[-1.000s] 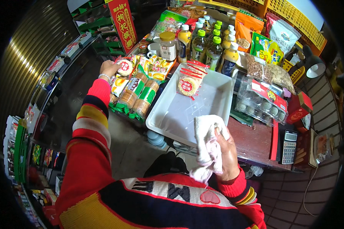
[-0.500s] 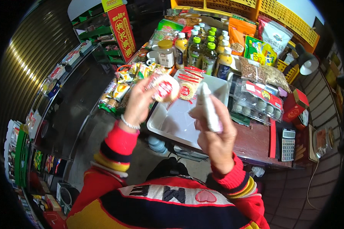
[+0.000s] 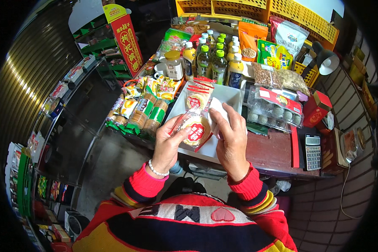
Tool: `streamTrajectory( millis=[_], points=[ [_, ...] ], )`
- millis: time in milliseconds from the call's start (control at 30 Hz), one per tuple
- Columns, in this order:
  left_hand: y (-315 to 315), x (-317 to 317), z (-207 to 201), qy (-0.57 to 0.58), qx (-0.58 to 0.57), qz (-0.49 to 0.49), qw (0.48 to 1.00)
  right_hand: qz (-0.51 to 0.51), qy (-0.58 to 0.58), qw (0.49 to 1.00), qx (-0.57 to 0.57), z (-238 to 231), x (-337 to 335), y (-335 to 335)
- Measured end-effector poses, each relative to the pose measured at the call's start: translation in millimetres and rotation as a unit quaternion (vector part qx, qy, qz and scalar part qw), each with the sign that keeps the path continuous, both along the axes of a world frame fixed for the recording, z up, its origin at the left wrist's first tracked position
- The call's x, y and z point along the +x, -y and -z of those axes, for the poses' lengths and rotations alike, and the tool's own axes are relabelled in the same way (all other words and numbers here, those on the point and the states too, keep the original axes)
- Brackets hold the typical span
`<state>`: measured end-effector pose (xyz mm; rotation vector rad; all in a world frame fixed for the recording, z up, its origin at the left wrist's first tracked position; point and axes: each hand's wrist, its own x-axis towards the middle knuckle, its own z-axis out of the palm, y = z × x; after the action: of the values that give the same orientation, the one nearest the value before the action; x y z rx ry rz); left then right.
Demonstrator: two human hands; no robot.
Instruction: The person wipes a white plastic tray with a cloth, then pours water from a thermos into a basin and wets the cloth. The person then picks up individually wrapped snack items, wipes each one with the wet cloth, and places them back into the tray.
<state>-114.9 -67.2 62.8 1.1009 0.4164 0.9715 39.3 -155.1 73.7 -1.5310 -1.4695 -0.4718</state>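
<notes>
My left hand (image 3: pixel 165 146) grips a round pastry in a clear wrapper (image 3: pixel 196 129) with red print, fingers on its left edge. Against the pack's right side, my right hand (image 3: pixel 232 143) holds a folded white cloth (image 3: pixel 216 107), its fingers pressed on it. Both hands are over the near part of a white tray (image 3: pixel 234 95). More wrapped pastries (image 3: pixel 196 100) with red strips lie in the tray just beyond the held pack, which partly overlaps them in view.
Left of the tray sit packaged round biscuits (image 3: pixel 155 117). Behind stand several drink bottles (image 3: pixel 219 67) and a gold-lidded jar (image 3: pixel 174 67). Egg cartons (image 3: pixel 275 110), a calculator (image 3: pixel 313 153) and a desk lamp (image 3: pixel 326 63) are at the right. A glass counter (image 3: pixel 82 109) runs along the left.
Both hands have come together and lower. The wrapped pastry has moved right and toward me; the white cloth, held apart before, now touches it.
</notes>
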Motion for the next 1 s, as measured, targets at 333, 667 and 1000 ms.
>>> streamTrajectory(
  millis=[333, 667, 1000],
  points=[
    [4, 4, 11, 0.107, -0.066, -0.018, 0.992, -0.026, 0.026, 0.997, -0.073, -5, -51, -10],
    [-4, -21, -1, 0.171, -0.162, 0.025, 0.972, -0.118, 0.123, 0.980, -0.106, 11, -72, 0],
    [10, -11, 11, 0.152, -0.141, 0.072, 0.976, -0.056, 0.064, 0.993, -0.082, 12, -38, 1]
  ],
)
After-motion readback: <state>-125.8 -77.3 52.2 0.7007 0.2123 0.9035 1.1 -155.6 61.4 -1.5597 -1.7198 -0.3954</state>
